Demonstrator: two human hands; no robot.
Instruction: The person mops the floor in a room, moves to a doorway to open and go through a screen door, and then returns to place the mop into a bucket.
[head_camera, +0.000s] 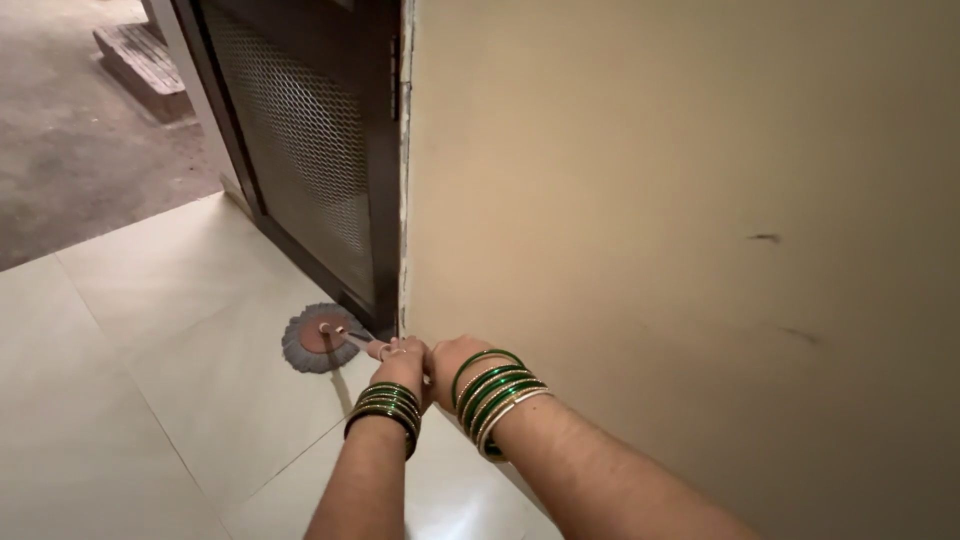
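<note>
I see both my hands, left hand (402, 362) and right hand (452, 366), closed around the mop handle (362, 343). The round mop head (313, 338) lies on the floor tiles (150, 380) at ten o'clock, by the mesh door (300, 140) and beige wall (680, 230).

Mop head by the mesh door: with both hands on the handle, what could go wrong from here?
1. The mop head sits close to the mesh door; a push may knock its frame.
2. The right hand works beside the wall; its bangles could scrape it.
3. The left hand grips near the handle's end, so control may be weak.
</note>
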